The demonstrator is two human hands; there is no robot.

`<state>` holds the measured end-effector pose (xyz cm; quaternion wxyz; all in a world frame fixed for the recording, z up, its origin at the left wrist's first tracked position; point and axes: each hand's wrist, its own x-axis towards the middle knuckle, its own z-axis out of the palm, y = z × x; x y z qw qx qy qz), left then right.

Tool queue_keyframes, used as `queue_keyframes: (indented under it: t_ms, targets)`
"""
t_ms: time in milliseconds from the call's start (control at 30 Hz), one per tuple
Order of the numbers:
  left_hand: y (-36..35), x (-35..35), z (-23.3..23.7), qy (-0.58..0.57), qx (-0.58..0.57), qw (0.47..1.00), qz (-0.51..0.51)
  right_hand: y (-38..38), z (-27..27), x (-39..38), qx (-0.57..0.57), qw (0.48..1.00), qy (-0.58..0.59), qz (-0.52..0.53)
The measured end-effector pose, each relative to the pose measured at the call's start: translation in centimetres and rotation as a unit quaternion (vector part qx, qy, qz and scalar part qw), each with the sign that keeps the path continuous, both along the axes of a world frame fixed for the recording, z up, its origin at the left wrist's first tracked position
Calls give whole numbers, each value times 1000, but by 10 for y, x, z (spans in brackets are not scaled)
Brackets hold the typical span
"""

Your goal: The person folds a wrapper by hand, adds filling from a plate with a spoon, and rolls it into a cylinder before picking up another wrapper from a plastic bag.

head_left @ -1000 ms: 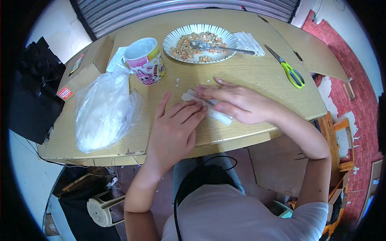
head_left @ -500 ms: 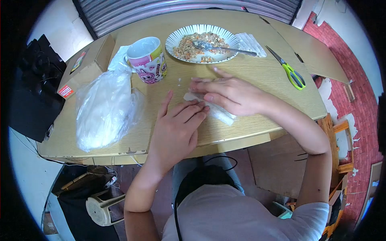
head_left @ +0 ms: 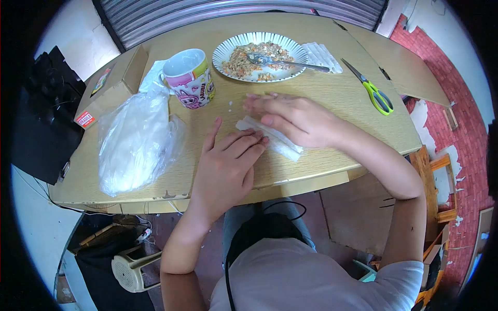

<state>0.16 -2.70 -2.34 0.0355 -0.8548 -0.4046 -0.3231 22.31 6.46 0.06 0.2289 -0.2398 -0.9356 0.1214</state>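
Our left hand (head_left: 225,166): fingers flat, spread, tips touching near edge of the white roll (head_left: 284,146) | our right hand (head_left: 293,119): flat on it from beyond, gripping nothing | roll on table (head_left: 332,93), long axis upper-left to lower-right.
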Motion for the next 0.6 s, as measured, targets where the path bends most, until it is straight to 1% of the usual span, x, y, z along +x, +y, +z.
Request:
queue_keyframes:
  t_ms: [67, 100, 167, 200, 267, 300, 367, 600]
  targets:
    - [-1, 0, 2, 3, -2, 1000, 4, -4, 5, -1, 4, 999, 49, 7]
    - [-1, -1, 2, 2, -2, 1000, 5, -5, 6, 0, 4, 999, 48, 8]
    - [-1, -1, 2, 13, -10, 1000, 3, -8, 7, 3, -35, 999, -24, 8]
    - [-1, -1, 1, 13, -11, 1000, 2, -9, 6, 4, -36, 999, -24, 6]
    - [0, -1, 0, 11, 0, 1000, 3, -10, 5, 6, -25, 999, 33, -11]
    - [0, -1, 0, 10, 0, 1000, 4, -12, 5, 7, -25, 999, 32, -9]
    - [0, -1, 1, 5, -1, 1000, 0, -20, 4, 11, -16, 1000, -14, 0]
    - [-1, 0, 1, 3, 0, 1000, -1, -41, 10, 41, 4, 1000, -29, -9]
